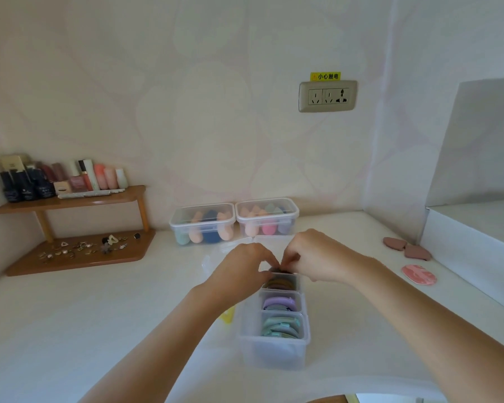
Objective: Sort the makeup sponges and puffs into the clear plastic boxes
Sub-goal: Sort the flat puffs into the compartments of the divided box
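Note:
A long clear divided box [274, 350] stands in the middle of the white table. Its near compartment holds teal puffs [281, 327], the middle one purple puffs [278, 303], the far one brown and yellow puffs [280, 284]. My left hand [242, 266] and my right hand [314, 257] meet over the box's far end, both pinching a dark puff [278, 269] that is mostly hidden by the fingers. Two lidded clear boxes at the back hold sponges: the left box [202, 225] and the right box [266, 218].
Two brown heart-shaped puffs [406, 248] and a pink oval puff [419, 274] lie on the table at the right beside a white box [472, 245]. A yellow item [227, 317] peeks out under my left forearm. A wooden shelf [73, 228] with cosmetics and jewellery stands at the left.

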